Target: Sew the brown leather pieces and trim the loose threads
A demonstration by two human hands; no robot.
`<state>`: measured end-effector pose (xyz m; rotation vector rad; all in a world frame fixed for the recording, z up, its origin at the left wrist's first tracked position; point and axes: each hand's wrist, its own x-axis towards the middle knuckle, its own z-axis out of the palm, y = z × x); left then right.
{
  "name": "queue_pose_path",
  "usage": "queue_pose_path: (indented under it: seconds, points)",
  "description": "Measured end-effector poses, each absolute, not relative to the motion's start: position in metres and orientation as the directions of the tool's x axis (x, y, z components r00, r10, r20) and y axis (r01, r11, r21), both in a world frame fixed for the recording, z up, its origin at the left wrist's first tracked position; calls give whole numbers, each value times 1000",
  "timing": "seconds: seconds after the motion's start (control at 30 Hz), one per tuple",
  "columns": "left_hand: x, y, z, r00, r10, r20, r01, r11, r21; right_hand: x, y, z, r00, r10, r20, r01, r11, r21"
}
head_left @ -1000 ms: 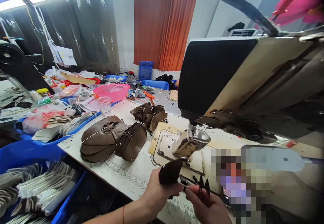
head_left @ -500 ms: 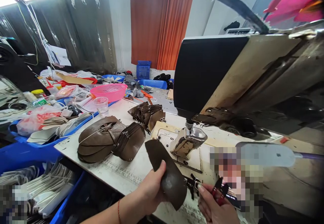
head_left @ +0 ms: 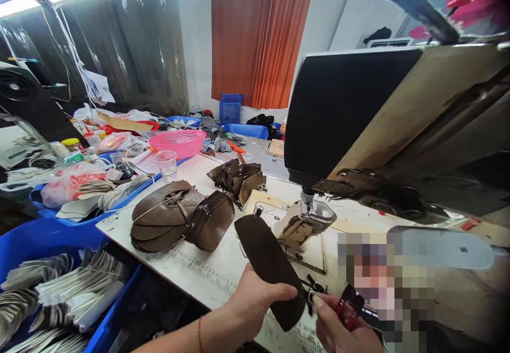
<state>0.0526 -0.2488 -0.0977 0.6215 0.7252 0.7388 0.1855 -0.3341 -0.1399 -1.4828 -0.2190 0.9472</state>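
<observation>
My left hand (head_left: 251,302) pinches a dark brown leather piece (head_left: 271,268) and holds it up over the near edge of the white worktable (head_left: 207,273). The piece stretches from my fingers up toward the sewing machine's presser foot (head_left: 305,228). My right hand (head_left: 338,332) is closed on a small red-handled tool (head_left: 349,310), with its fingertips at a little black buckle-like part (head_left: 313,292) on the piece's lower end. Two stacks of similar brown leather pieces lie to the left, one large (head_left: 181,220), one smaller (head_left: 239,177).
A big sewing machine (head_left: 398,119) fills the right side. Blue bins (head_left: 59,289) with grey cut pieces stand at the left. A pink basket (head_left: 179,143), a clear plastic cup (head_left: 167,164) and clutter lie farther back. A blurred patch covers part of the lower right.
The leather piece went from a small folded shape by the presser foot to a long flat strip held up in my left hand. My right hand shifted right with the tool.
</observation>
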Motion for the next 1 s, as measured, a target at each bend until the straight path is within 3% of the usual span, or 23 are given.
queue_pose_path:
  seconds: [0.47,0.6,0.7,0.8,0.9,1.0]
  points:
    - [52,-246,-98,542,773,-329,-346,562,751,180,-328,-131,556,710,-432,-427,-202,-881]
    - [52,-242,-94,534,781,-324,-280,525,804,180,-325,-125,569,724,-390,-354,-212,-911]
    - [53,-234,-84,516,791,-328,-232,498,836,180,-318,-114,640,742,-201,-135,-149,-980]
    - [56,-217,-70,500,808,-311,-232,471,851,185,-305,-97,573,810,125,248,-26,-968]
    - [62,-197,-57,538,788,-298,-205,466,861,203,-290,-83,243,841,483,654,226,-722]
    - [74,-178,-47,576,768,-281,-166,446,879,234,-276,-78,-93,738,668,829,429,-359]
